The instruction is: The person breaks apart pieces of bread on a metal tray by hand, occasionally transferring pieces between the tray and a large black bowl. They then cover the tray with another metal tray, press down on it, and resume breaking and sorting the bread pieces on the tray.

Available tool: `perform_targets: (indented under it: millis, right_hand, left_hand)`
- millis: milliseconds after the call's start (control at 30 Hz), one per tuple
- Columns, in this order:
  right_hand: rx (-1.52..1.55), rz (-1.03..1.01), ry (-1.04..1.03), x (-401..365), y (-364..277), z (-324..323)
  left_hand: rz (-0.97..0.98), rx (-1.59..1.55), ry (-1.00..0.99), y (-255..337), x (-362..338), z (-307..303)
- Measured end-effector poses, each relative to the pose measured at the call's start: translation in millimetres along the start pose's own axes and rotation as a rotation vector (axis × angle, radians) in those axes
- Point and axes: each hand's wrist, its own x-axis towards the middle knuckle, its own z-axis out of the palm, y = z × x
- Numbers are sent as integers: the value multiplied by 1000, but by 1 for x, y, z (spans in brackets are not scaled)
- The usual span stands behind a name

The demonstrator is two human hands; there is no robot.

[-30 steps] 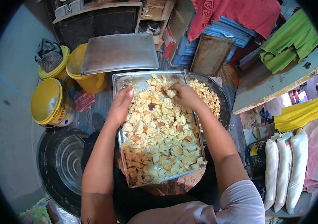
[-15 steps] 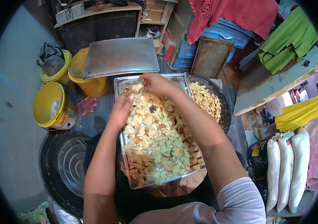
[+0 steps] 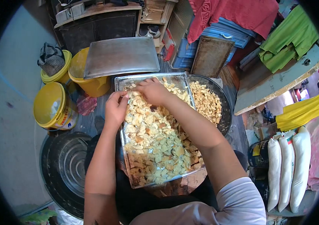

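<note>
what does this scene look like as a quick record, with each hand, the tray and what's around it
container: metal tray
contents: bread-like pieces, spread unevenly
left hand: at the tray's left edge
right hand: among the pieces, fingertips partly hidden
right of tray: dark basin holding similar chunks
left of tray: yellow buckets
far right: three white bags

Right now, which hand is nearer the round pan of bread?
Right: the right hand is over the tray, left of the pan; the left hand is farther, at the tray's left edge.
</note>
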Motion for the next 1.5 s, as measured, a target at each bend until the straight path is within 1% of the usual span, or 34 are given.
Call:
perform_targets:
  millis: [67, 100, 133, 167, 200, 233, 333, 367, 400, 467, 500, 533, 600, 633, 700, 800, 833, 867, 933, 1000, 1067, 1100, 1133, 1200, 1233, 1333, 1400, 1433, 1467, 1500]
  right_hand:
    - [14, 126, -28, -5, 1, -9]
    - [74, 140, 131, -8, 6, -8]
    - [74, 140, 131, -11, 14, -10]
    - [178, 195, 185, -14, 24, -13]
    - [281, 251, 240, -19, 36, -17]
    - [332, 301, 145, -27, 50, -20]
    - [347, 367, 135, -37, 62, -4]
    - [333, 439, -37, -45, 61, 0]
    - [333, 440, -36, -48, 51, -2]
    - [151, 262, -89, -52, 39, -3]
    - [291, 220, -119, -52, 42, -5]
    - [293, 224, -116, -56, 44, -8]
    - [329, 252, 44, -67, 49, -18]
    - [330, 253, 44, -76, 52, -23]
    - [474, 521, 173, -96, 55, -31]
    - [489, 496, 179, -122, 50, -22]
    - [335, 459, 43, -127, 52, -14]
    - [334, 463, 44, -133, 52, -8]
    - [255, 476, 34, -135, 35, -13]
    - [252, 476, 62, -131, 22, -17]
    - [52, 363, 59, -122, 5, -16]
    - [84, 316, -2, -118, 2, -8]
    - [82, 324, 0, -113, -2, -8]
    - [33, 271, -199, -104, -7, -9]
    - [34, 280, -196, -102, -7, -6]
    - [-21, 277, -122, -103, -4, -6]
    - [162, 330, 62, -107, 1, -14]
    - [163, 355, 175, -114, 7, -23]
    - [164, 362, 176, -125, 18, -25]
    - [298, 463, 351, -139, 32, -22]
  left_hand:
    - [-14, 11, 9, 4, -2, 0]
    - [-14, 11, 9, 1, -2, 0]
    - [35, 53, 0, -3, -2, 1]
    - [81, 94, -10, -7, -2, 3]
    - [78, 92, -13, -4, -4, 3]
    - [94, 110, -25, 4, -5, 3]
    - [138, 154, -44, 12, -6, 4]
    - [164, 184, -49, 13, -6, 5]
    - [166, 184, -50, 12, -6, 5]
    - [161, 199, -66, 11, -6, 8]
    - [163, 201, -71, 11, -6, 9]
    - [186, 221, -61, 10, -6, 9]
    - [210, 240, -54, 10, -6, 10]
    - [214, 235, -53, 10, -6, 9]
    - [219, 230, -52, 11, -7, 9]
    - [263, 244, -45, 11, -7, 11]
    - [270, 259, -58, 11, -7, 11]
    - [277, 276, -69, 10, -8, 12]
    - [302, 273, -72, 10, -9, 13]
    - [325, 273, -69, 10, -9, 13]
    - [305, 251, -74, 12, -10, 14]
    - [308, 248, -80, 12, -11, 15]
    - [300, 255, -82, 12, -11, 16]
    - [297, 260, -95, 12, -12, 19]
    - [300, 261, -97, 14, -13, 20]
    - [318, 289, -119, 14, -14, 22]
    - [332, 316, -136, 14, -15, 22]
    - [316, 322, -154, 14, -16, 21]
    - [298, 329, -175, 15, -18, 22]
    - [299, 328, -187, 16, -21, 23]
